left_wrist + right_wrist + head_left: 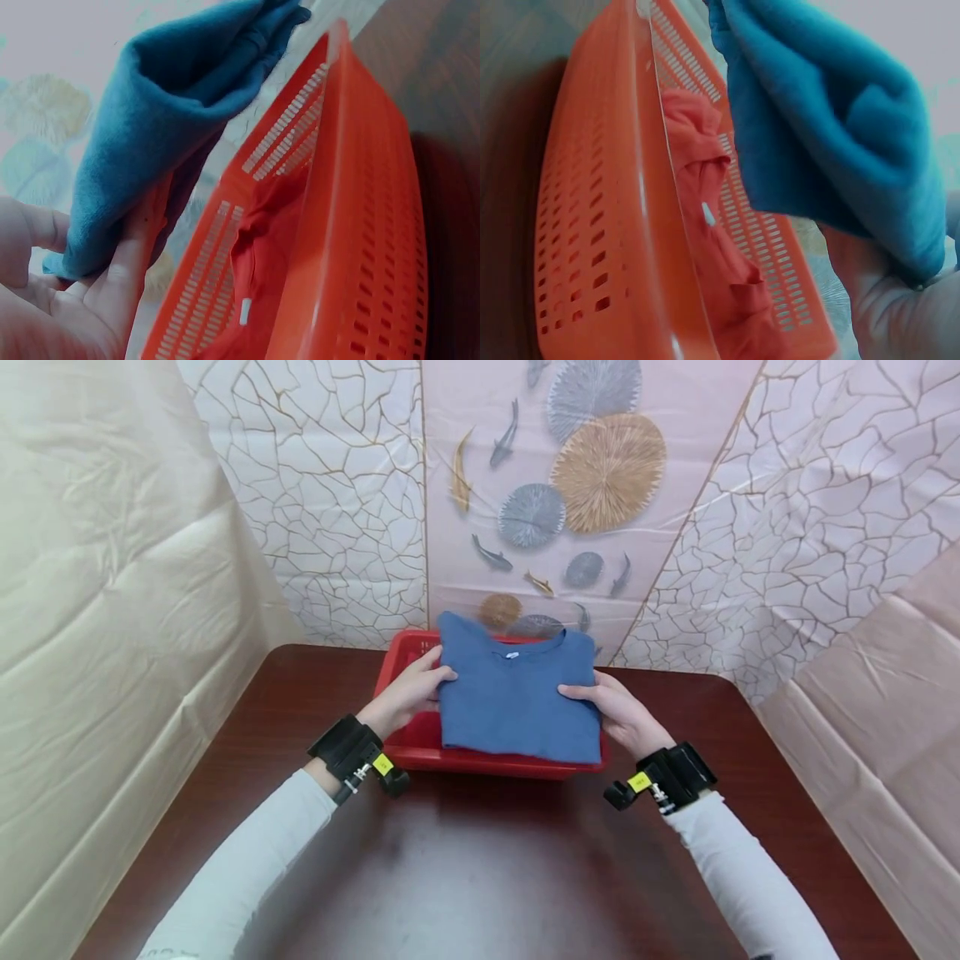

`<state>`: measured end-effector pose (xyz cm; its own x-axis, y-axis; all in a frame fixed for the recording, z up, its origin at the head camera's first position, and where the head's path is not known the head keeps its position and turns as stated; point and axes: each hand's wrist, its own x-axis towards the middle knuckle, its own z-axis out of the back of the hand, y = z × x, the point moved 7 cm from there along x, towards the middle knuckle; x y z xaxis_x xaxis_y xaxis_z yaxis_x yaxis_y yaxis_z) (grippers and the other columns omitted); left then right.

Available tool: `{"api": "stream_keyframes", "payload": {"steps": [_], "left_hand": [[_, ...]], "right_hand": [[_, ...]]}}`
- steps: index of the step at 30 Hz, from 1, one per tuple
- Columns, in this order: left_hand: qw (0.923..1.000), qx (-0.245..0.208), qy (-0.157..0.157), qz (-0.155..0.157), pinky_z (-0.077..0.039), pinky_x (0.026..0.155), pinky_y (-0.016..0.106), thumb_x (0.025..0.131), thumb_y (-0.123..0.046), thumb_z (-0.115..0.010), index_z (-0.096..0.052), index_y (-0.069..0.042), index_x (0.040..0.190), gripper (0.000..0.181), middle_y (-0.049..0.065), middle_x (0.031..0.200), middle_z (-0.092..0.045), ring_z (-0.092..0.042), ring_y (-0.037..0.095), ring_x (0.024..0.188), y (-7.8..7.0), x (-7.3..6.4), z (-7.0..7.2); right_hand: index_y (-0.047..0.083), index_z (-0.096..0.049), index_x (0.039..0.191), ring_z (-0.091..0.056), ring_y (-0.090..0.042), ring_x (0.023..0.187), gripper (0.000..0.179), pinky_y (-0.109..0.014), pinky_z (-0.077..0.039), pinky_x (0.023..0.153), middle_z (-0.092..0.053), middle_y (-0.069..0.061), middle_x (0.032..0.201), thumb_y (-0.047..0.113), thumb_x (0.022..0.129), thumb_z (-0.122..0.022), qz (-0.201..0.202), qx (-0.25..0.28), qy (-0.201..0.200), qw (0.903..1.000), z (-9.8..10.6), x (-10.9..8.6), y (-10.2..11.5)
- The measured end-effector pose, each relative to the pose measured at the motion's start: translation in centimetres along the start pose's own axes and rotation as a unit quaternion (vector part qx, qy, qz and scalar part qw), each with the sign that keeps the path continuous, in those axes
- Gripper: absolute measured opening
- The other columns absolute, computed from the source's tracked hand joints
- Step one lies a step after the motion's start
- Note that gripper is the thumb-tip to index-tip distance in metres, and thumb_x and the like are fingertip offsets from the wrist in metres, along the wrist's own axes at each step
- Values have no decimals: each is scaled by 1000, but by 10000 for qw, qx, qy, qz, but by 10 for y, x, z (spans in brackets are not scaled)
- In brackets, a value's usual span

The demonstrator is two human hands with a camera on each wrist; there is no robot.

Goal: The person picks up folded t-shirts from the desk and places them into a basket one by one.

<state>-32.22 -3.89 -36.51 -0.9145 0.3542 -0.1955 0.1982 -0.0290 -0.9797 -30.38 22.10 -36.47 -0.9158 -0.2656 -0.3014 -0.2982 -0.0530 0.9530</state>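
A folded blue T-shirt (pixel 517 702), its neckline toward the back, is held above a red plastic basket (pixel 487 763). My left hand (pixel 411 692) grips its left edge, thumb on top and fingers underneath. On the opposite edge my right hand (pixel 617 710) pinches the cloth the same way. Both wrist views show the folded layers of the shirt raised over the basket's rim. Inside the basket lies a red garment (pixel 270 262) with a small white tag, also seen in the right wrist view. The shirt hides most of the basket's inside in the head view.
The basket stands at the back of a dark brown table (pixel 450 877), near a patterned wall covering (pixel 345 510). Beige cloth (pixel 112 610) hangs along the left side, with pinkish cloth (pixel 885 718) on the right.
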Motion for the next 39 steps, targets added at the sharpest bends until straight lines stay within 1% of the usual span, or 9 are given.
{"api": "stream_keyframes", "payload": {"steps": [13, 19, 25, 28, 31, 33, 35, 37, 39], "left_hand": [[9980, 195, -189, 569, -42, 98, 52, 94, -15, -48, -13, -23, 150, 67, 17, 142, -39, -51, 32, 114, 27, 19, 28], [9952, 624, -178, 731, -46, 94, 50, 94, -16, -50, -19, -16, 148, 62, 20, 132, -49, -58, 29, 104, 39, 23, 32], [9914, 853, -256, 957, -46, 95, 50, 93, -13, -51, -4, -10, 150, 74, 24, 138, -42, -54, 32, 109, 40, 18, 34], [9914, 954, -414, 795, -46, 95, 49, 92, -16, -52, 5, -10, 149, 81, 24, 145, -30, -48, 35, 117, 31, 13, 37], [9860, 1529, -643, 193, -44, 97, 50, 92, -20, -52, 0, -7, 149, 77, 24, 148, -25, -42, 34, 122, 13, 9, 41], [9675, 2387, -785, -289, -43, 98, 51, 92, -22, -53, -17, -5, 147, 68, 24, 145, -33, -42, 33, 122, 1, 6, 42], [9271, 3611, -744, -677, -43, 97, 50, 91, -27, -56, -35, -6, 141, 59, 21, 140, -43, -45, 30, 120, -6, 5, 36], [8699, 4829, -396, -922, -40, 100, 51, 88, -33, -59, -46, -8, 136, 56, 18, 137, -48, -43, 30, 122, -6, 6, 22], [8206, 5646, 160, -870, -35, 103, 55, 85, -39, -62, -47, -14, 136, 59, 17, 141, -45, -37, 32, 128, 3, 6, 6]], "right_hand": [[13, -4, 150, -35, -31, 128, 75, -52, -32, 106, -24, -15, 151, -3, 91, -48, -219, 270, 94, 9994, -4, 42, -18], [17, -4, 150, -39, -32, 124, 80, -53, -35, 104, -30, -16, 148, -2, 88, -51, -243, -392, -227, 9987, -2, 41, -31], [20, -2, 150, -36, -37, 124, 84, -54, -37, 102, -23, -22, 148, 2, 88, -55, -147, -1386, -320, 9897, -8, 39, -34], [16, -10, 150, -37, -38, 122, 77, -55, -41, 99, -20, -23, 148, 8, 89, -56, 305, -2531, -417, 9661, -10, 32, -25], [11, -27, 146, -34, -38, 125, 66, -57, -41, 97, -22, -24, 148, 14, 88, -59, 1129, -4180, -513, 9000, -16, 25, -9], [11, -38, 141, -30, -38, 128, 61, -58, -37, 100, -26, -25, 147, 18, 86, -63, 1671, -5061, -468, 8449, -24, 20, -1], [13, -41, 140, -21, -39, 133, 61, -62, -29, 104, -26, -24, 148, 24, 84, -65, 2001, -5514, -151, 8098, -34, 17, 0], [18, -39, 142, -13, -42, 135, 66, -66, -24, 105, -23, -23, 150, 31, 83, -66, 2097, -5711, 332, 7930, -44, 16, -5], [24, -34, 144, -3, -44, 136, 72, -69, -20, 104, -16, -21, 153, 39, 81, -65, 1934, -5784, 796, 7885, -51, 16, -14]]}}
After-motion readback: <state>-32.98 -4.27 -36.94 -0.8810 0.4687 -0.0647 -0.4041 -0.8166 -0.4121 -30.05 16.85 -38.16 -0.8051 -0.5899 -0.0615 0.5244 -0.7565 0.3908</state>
